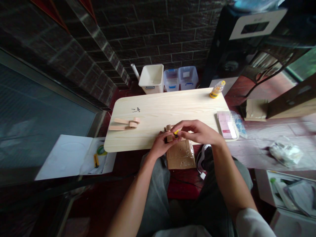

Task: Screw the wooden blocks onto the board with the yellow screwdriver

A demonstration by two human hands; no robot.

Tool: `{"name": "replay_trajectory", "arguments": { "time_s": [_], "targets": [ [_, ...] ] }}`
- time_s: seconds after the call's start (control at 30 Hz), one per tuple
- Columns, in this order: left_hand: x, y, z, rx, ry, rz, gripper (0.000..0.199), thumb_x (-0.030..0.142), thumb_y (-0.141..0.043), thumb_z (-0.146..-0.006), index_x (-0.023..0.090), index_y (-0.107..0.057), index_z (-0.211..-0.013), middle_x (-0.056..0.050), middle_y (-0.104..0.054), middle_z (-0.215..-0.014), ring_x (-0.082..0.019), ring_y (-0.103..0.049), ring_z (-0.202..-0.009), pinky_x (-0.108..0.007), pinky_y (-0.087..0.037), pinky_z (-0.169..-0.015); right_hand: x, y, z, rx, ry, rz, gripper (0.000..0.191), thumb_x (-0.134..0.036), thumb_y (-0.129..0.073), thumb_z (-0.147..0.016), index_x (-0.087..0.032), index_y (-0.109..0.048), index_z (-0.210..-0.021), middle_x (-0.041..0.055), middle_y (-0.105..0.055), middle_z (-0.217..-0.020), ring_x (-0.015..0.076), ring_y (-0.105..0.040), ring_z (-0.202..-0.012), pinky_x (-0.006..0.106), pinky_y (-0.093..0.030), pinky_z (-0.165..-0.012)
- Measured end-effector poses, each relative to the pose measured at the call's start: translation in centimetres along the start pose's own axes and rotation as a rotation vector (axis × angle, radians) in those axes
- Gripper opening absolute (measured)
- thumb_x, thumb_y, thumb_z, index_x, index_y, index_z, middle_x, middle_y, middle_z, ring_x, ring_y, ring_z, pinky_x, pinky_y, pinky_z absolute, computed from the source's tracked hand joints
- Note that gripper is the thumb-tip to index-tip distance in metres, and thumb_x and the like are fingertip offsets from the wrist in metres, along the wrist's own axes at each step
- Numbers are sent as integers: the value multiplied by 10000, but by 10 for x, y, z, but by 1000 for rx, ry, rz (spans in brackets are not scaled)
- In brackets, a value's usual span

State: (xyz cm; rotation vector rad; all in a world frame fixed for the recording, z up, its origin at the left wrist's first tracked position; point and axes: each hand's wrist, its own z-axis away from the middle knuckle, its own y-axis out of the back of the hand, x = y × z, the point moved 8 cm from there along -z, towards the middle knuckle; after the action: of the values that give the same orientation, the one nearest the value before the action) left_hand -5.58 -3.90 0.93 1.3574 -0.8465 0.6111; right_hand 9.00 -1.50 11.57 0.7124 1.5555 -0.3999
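Note:
At the table's near edge, my left hand is closed around a small assembly of wooden pieces. My right hand meets it from the right, thumb and fingers pinching a short yellow-and-black tool, perhaps a stubby screwdriver; its tip is hidden. Farther left on the pale wood-grain table lie two flat wooden strips with round wooden parts at their right ends. Several small dark pieces, likely screws, are scattered behind them.
A clear bottle with yellow cap stands at the far right corner. A pink-and-white phone or card lies at the right edge. Behind the table are a cream bin and clear plastic boxes. A cardboard box sits below my hands.

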Motion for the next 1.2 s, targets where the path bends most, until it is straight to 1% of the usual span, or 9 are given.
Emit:
{"name": "replay_trajectory", "arguments": {
  "time_s": [0.1, 0.23, 0.47, 0.6, 0.77, 0.93, 1.1, 1.2],
  "targets": [
    [-1, 0, 0, 12, 3, 2, 298, 481, -697, -874, 235, -749, -1033, -41, -750, -1037, -236, -660, -981, -372, -489, -949, -1, 0, 0, -4, -4, 0, 263, -267, -618, -969, -173, -713, -1196, 92, -738, -1168, 153, -704, -861, 294, -583, -798],
    [-3, 0, 1, 21, -10, 2, 311, 484, -705, -869, 240, -751, -1057, -41, -747, -1049, -234, -654, -985, -364, -491, -942, -1, 0, -1, 5, -9, 1, 256, -274, -624, -966, -171, -713, -1184, 87, -743, -1143, 157, -705, -853, 296, -582, -796],
    [0, 0, 1, 14, -27, 19, 281, 465, -702, -873, 244, -750, -1040, -41, -750, -1070, -241, -657, -1012, -370, -494, -940, 1, 0, 0, -4, -10, -15, 296, -257, -603, -970, -190, -701, -1241, 81, -745, -1175, 167, -712, -904, 305, -585, -822],
    [2, 1, 1, 22, -22, 18, 272, 460, -708, -870, 242, -753, -1025, -40, -754, -1067, -244, -659, -1015, -369, -494, -939, 0, 0, 0, 2, -12, -10, 284, -253, -606, -969, -184, -707, -1226, 79, -750, -1139, 159, -709, -873, 295, -584, -802],
    [-1, 1, 0, 22, -11, 4, 282, 459, -720, -857, 236, -754, -1025, -39, -754, -1071, -242, -657, -1010, -368, -491, -943, -1, 0, 0, 1, -8, 8, 280, -245, -627, -955, -174, -704, -1216, 82, -747, -1114, 157, -701, -845, 298, -580, -792],
    [-2, 0, 0, 17, -7, 11, 290, 465, -710, -863, 229, -750, -1027, -41, -754, -1070, -242, -664, -1004, -369, -484, -950, 1, -1, -1, -12, -6, -12, 277, -233, -621, -956, -175, -699, -1215, 85, -738, -1155, 162, -704, -879, 291, -571, -796],
    [1, 1, 1, 30, -20, 21, 257, 449, -716, -859, 225, -748, -982, -44, -754, -1081, -252, -660, -1040, -366, -486, -945, 0, -1, 0, -11, -4, -14, 290, -201, -601, -960, -183, -690, -1235, 68, -748, -1104, 154, -699, -854, 280, -561, -774],
    [-1, 1, 1, 25, -11, 12, 262, 439, -719, -859, 228, -751, -1011, -44, -754, -1090, -251, -659, -1033, -367, -487, -943, 0, -1, 0, -9, -6, -15, 279, -202, -611, -955, -176, -694, -1220, 70, -745, -1093, 154, -696, -849, 279, -564, -771]
  ]
}}
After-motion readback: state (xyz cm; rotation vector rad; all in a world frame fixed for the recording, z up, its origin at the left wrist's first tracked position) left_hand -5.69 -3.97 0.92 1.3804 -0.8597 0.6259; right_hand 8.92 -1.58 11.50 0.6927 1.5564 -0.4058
